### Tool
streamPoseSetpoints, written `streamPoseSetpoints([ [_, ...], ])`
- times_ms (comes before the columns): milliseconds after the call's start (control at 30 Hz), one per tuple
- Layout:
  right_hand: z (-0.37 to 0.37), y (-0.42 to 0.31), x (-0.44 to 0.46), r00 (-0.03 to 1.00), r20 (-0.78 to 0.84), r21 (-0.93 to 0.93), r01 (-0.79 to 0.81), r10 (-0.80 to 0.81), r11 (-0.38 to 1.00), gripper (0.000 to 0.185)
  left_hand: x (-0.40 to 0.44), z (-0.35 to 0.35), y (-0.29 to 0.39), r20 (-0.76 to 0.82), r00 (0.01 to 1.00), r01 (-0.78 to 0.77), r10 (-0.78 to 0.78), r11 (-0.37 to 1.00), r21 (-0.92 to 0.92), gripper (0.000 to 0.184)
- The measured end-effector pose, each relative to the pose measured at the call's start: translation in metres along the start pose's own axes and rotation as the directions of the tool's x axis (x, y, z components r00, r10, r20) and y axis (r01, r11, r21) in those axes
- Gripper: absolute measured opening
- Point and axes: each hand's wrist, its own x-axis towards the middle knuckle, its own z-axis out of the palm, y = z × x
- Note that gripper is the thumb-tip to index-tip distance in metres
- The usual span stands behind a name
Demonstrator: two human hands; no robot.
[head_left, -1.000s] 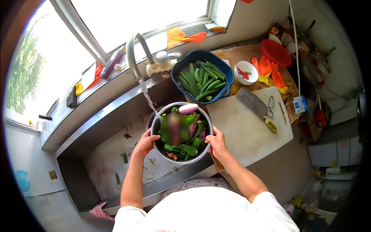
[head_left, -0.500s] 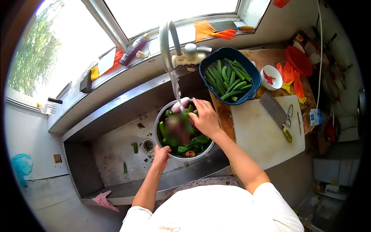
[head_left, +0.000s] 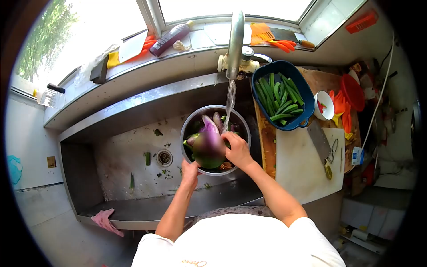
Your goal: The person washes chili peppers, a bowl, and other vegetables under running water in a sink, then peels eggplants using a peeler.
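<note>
Head view: left hand [head_left: 190,172] is gripping the bowl [head_left: 184,129]; the eggplant [head_left: 211,126] is pointing away, nearer right hand [head_left: 238,150], whose grasp I cannot tell.

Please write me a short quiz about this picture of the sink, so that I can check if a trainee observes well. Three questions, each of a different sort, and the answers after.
1. Which tool lies on the white cutting board?
a) a ladle
b) a whisk
c) a cleaver
2. True or false: water from the faucet is falling into the metal bowl.
3. Fill in the missing word: the right hand reaches over the metal bowl, while the ____ hand holds its side.

Key: 1. c; 2. true; 3. left
</note>
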Motion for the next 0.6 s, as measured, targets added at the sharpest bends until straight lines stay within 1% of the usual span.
streamPoseSetpoints([
  [100, -0.013, -0.02, 0.013, 0.999, -0.005, -0.095, 0.043, -0.044, 0.995, 0.063, 0.002, -0.007, -0.008, -0.028, 0.999, -0.033, 0.033, 0.999, -0.002, 0.056],
  [133, -0.009, -0.023, 0.017, 0.99, 0.138, -0.104, -0.026, 0.041, 0.994, 0.078, 0.003, -0.011, -0.013, -0.016, 1.0, -0.017, 0.017, 1.0, -0.006, 0.057],
  [167, -0.005, -0.033, 0.023, 0.97, 0.226, -0.044, -0.079, 0.087, 0.996, 0.074, 0.005, -0.015, -0.02, 0.003, 1.0, 0.001, -0.001, 1.0, -0.008, 0.058],
  [233, 0.008, -0.051, 0.026, 0.944, 0.316, -0.28, -0.001, 0.093, 0.96, 0.069, 0.01, -0.018, -0.033, 0.03, 0.998, 0.047, -0.047, 0.999, -0.018, 0.06],
  [300, 0.035, -0.037, 0.02, 0.959, 0.283, -0.419, 0.113, 0.011, 0.901, 0.068, 0.011, -0.016, -0.044, 0.028, 0.994, 0.104, -0.103, 0.993, -0.047, 0.059],
  [333, 0.037, -0.033, 0.018, 0.972, 0.231, -0.378, 0.116, -0.027, 0.918, 0.058, 0.003, -0.008, -0.036, 0.021, 0.995, 0.098, -0.097, 0.993, -0.058, 0.053],
  [433, 0.046, 0.006, 0.004, 0.991, 0.122, -0.201, 0.08, -0.056, 0.976, 0.043, 0.027, -0.015, -0.064, -0.023, 0.989, 0.144, -0.146, 0.987, -0.072, 0.049],
  [467, 0.039, 0.01, -0.002, 0.999, -0.017, -0.09, -0.033, 0.031, 0.995, 0.034, 0.034, -0.016, -0.071, -0.049, 0.988, 0.141, -0.145, 0.987, -0.07, 0.048],
  [500, 0.035, 0.016, -0.005, 0.987, -0.058, 0.052, -0.145, 0.148, 0.988, 0.032, 0.044, -0.019, -0.078, -0.042, 0.989, 0.137, -0.139, 0.989, -0.06, 0.05],
  [567, 0.031, 0.041, -0.013, 0.966, -0.227, 0.024, -0.122, 0.124, 0.992, 0.032, 0.062, -0.02, -0.087, -0.055, 0.992, 0.111, -0.115, 0.991, -0.072, 0.052],
  [600, 0.024, 0.044, -0.016, 0.893, -0.104, 0.337, -0.383, 0.439, 0.86, 0.035, 0.073, -0.023, -0.094, -0.05, 0.992, 0.115, -0.118, 0.992, -0.047, 0.053],
])
